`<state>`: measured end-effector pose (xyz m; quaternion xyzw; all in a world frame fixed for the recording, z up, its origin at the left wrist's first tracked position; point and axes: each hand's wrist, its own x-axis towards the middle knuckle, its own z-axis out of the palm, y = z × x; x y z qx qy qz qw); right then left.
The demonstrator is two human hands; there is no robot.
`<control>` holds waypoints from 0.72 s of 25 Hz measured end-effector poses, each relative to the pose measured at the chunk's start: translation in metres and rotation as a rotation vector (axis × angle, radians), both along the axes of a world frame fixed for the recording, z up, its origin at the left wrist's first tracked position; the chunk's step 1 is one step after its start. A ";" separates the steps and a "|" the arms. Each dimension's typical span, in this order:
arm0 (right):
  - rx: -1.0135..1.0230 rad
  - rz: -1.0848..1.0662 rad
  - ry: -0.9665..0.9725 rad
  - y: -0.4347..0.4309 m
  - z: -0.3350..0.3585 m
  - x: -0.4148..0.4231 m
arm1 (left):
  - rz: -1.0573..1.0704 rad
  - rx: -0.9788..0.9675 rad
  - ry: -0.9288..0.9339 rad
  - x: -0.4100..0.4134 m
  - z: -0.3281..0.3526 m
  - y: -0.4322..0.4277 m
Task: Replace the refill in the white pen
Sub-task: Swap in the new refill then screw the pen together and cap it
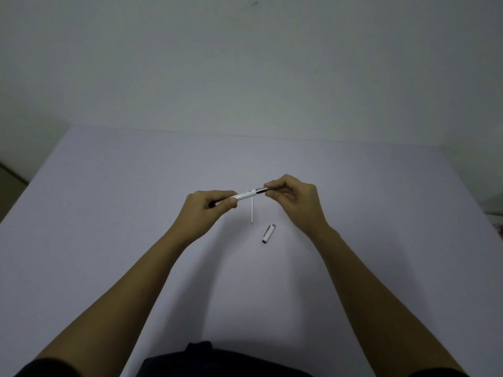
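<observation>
Two hands hold the pen (246,196) up over the table (109,213), near its middle. The left hand (209,205) has its fingers (228,200) curled and clamped round the white barrel, whose left end is hidden in the fist. The right hand (294,198) pinches the silver section (260,190) at the pen's right end between thumb and fingertips, also closed on it; whether that section is being turned off or on cannot be told. Just below the pen, on the table, lies a thin white refill (252,212), pointing near to far, with its far end behind the barrel. To its right and a little nearer lies the cap (268,233), white with a silver end, apart from both the refill and the hands. As a judgement, the task is partly along: the cap is off, and one refill is out on the table. It is not clear whether that refill is the old one or the new one, so the stage cannot be fixed. What seems left is at least closing the barrel and putting the cap back on.
</observation>
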<state>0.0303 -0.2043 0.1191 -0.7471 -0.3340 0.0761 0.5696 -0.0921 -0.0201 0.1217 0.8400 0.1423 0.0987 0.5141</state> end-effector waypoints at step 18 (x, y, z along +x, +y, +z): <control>-0.191 -0.019 -0.269 0.007 0.017 -0.016 | 0.028 0.427 -0.367 -0.014 0.006 -0.003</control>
